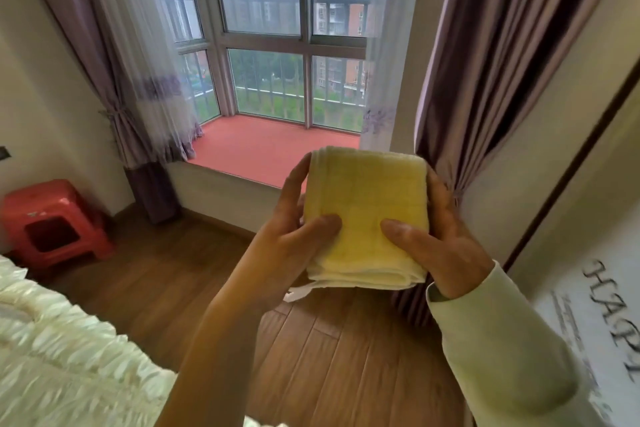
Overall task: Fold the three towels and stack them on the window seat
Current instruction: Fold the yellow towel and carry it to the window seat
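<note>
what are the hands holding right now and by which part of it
A folded towel: the left grip holds its left edge and the right grip its right edge, with both thumbs on top.

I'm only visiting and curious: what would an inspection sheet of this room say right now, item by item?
Surface: red window seat; no towels on the part in view.
Job's things: folded yellow towel, held in the air in front of the seat; I cannot tell whether the pale layers at its near edge are a separate towel.
Clutter: red plastic stool on the wood floor, at the left.
Grips: left hand and right hand each hold one side of the towel, thumbs on top.
Cables: nothing seen.
Surroundings: window, purple curtains, ruffled bedding lower left.
</note>
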`<action>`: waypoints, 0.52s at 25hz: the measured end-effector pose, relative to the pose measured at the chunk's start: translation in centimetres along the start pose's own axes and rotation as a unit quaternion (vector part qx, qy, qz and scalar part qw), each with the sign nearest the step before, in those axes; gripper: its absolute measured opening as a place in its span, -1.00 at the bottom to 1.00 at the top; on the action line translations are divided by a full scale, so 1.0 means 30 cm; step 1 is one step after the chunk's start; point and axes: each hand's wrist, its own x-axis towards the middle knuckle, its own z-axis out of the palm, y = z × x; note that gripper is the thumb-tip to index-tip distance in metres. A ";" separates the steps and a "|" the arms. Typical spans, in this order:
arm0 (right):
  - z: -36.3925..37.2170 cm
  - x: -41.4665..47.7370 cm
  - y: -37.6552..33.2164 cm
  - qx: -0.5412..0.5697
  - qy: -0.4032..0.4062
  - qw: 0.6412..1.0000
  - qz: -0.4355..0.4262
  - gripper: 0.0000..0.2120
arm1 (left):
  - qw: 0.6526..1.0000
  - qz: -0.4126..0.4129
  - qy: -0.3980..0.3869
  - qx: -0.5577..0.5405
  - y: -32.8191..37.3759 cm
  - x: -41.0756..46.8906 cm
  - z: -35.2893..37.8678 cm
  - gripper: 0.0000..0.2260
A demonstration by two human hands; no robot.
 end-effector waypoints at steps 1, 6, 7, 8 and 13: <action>0.009 0.104 0.023 0.004 -0.002 1.000 0.004 -0.12 | 1.000 -0.002 -0.001 0.001 -0.010 0.101 -0.042 -0.36; 0.045 0.578 0.146 0.059 -0.016 0.998 0.011 -0.19 | 1.000 -0.012 0.010 0.004 -0.077 0.547 -0.225 -0.35; 0.053 0.671 0.181 0.068 -0.017 0.997 0.011 -0.19 | 1.000 -0.012 0.014 0.001 -0.098 0.632 -0.261 -0.34; 0.063 0.765 0.217 0.075 -0.018 0.997 0.014 -0.19 | 1.000 -0.014 0.019 0.000 -0.122 0.719 -0.298 -0.33; 0.118 1.272 0.411 0.092 -0.048 0.994 0.021 -0.12 | 0.999 -0.022 0.035 0.000 -0.251 1.174 -0.506 -0.30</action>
